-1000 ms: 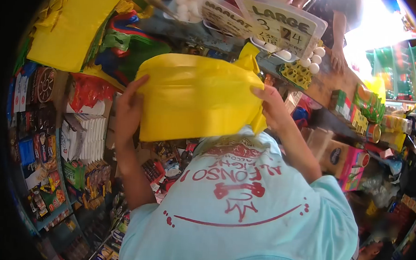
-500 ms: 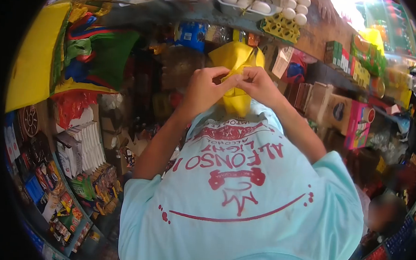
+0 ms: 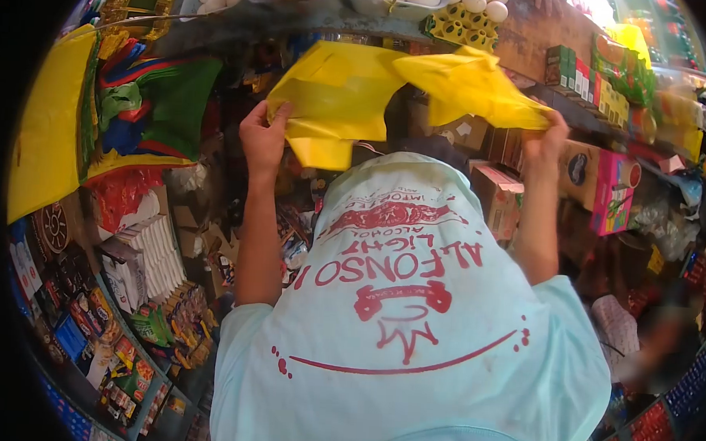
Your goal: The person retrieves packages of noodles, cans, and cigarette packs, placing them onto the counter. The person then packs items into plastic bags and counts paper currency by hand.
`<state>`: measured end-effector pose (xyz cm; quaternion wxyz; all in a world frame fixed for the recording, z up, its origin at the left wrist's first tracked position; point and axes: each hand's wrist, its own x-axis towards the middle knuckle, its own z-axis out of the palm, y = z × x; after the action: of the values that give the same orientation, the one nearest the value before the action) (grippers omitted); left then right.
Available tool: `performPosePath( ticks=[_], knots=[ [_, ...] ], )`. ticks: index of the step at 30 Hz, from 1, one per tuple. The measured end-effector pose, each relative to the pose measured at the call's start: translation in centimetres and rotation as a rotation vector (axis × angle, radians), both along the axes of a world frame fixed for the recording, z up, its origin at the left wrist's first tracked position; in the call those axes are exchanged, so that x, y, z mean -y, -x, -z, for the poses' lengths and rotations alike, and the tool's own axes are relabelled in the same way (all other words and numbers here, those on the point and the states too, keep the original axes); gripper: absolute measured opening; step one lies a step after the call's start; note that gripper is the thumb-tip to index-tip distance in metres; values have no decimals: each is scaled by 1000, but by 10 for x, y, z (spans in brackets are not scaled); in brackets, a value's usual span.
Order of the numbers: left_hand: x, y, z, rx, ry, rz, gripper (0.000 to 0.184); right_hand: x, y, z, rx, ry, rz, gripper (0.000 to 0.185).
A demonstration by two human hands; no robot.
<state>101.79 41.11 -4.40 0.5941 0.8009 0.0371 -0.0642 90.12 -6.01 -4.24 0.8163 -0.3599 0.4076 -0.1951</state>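
Note:
My left hand (image 3: pixel 263 138) is closed on the edge of a thin yellow plastic bag (image 3: pixel 339 86), thumb toward me. My right hand (image 3: pixel 547 141) pinches the far corner of another stretch of yellow plastic (image 3: pixel 465 87). The two yellow parts meet at the middle, above my shirt; I cannot tell whether they are one bag or two. Both arms are spread wide, and the plastic hangs loosely between them.
Eggs in a tub (image 3: pixel 394 0) and an egg tray (image 3: pixel 460 26) stand on the wooden counter (image 3: pixel 526 39), along with small boxes (image 3: pixel 572 72). More coloured plastic bags (image 3: pixel 177 106) hang at left, above shelves of packets (image 3: pixel 171 315). A pink box (image 3: pixel 613 192) is at right.
My hands were close together, fingers on bunched yellow plastic. They have moved far apart to either side, and the plastic is now spread out and raised.

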Motion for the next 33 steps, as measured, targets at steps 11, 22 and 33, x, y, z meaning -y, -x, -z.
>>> performPosePath(
  ticks=[11,22,33],
  knots=[
    [133,23,-16,-403,568,288,26,-147,-44,-81,75,872,-1286,32],
    [-38,-10,44,107,-504,112,24,-75,-28,-38,66,861,-926,23],
    [-36,-35,47,93,-462,392,39,-113,-53,-34,-47,565,-878,22]
  ],
)
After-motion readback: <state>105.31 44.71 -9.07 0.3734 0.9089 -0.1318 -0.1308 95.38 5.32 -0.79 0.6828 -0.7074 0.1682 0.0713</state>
